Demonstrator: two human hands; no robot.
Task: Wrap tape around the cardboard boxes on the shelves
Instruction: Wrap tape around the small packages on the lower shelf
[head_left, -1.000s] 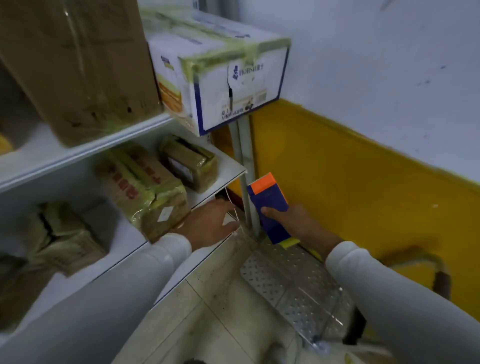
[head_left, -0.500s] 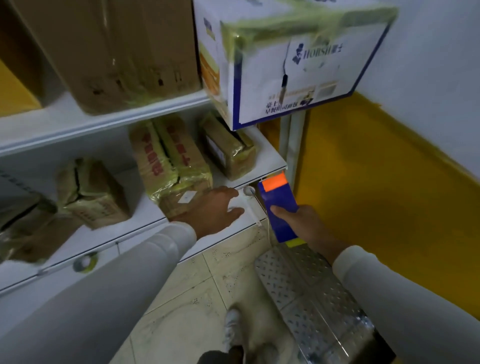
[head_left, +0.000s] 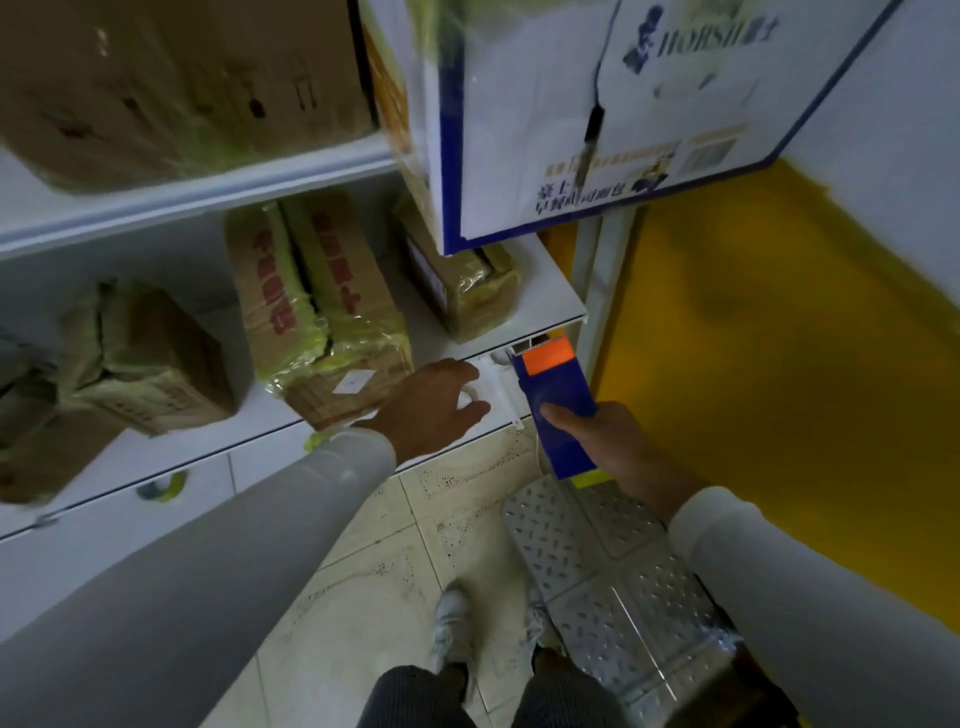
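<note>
My right hand (head_left: 613, 447) grips a blue tape dispenser (head_left: 558, 405) with an orange tip, held at the right front corner of the lower white shelf (head_left: 545, 301). My left hand (head_left: 431, 410) rests on that shelf's front edge, fingers spread, just right of a tape-wrapped brown box with red print (head_left: 317, 306). A smaller wrapped box (head_left: 467, 291) stands behind it at the right. A crumpled wrapped box (head_left: 140, 358) sits further left. On the upper shelf stand a large brown box (head_left: 171, 78) and a white and blue printed box (head_left: 623, 104).
A yellow and white wall (head_left: 779, 338) closes the right side. A metal tread-plate step (head_left: 613, 571) lies on the tiled floor (head_left: 374, 582) below my right hand, beside my feet. A roll of tape (head_left: 161, 488) hangs at the shelf's lower front.
The view has closed in on the shelves and tilted down. My right hand brought the dispenser up to the shelf corner; my left hand stays on the shelf edge.
</note>
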